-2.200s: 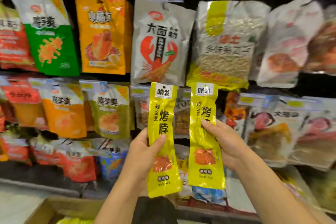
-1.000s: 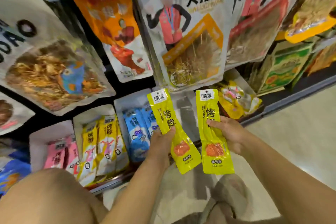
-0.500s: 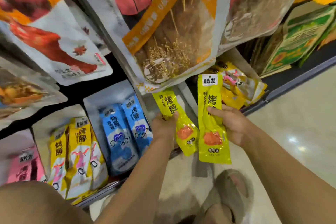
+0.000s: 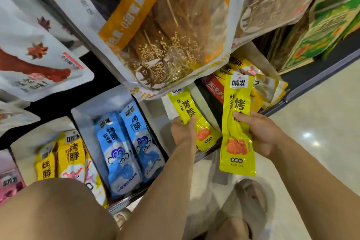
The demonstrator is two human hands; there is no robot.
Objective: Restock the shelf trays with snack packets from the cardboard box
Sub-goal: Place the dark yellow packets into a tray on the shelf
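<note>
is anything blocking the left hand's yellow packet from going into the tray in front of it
Partly. The big hanging skewer bag droops over the white tray, and its bottom edge already covers the top of the yellow packet held by the left hand. The packet has to slide in under that bag. Nothing else visible blocks it.

Glossy yellow plastic-film packet (image 4: pixel 236 128); a second like it (image 4: pixel 191 117). Blue packets (image 4: pixel 124 150), smooth, shiny film. Hanging pouch (image 4: pixel 167 31), clear glossy window. Floor (image 4: pixel 321 122), polished, reflective. Shelf edge (image 4: pixel 311 82), smooth, metallic-looking.
</note>
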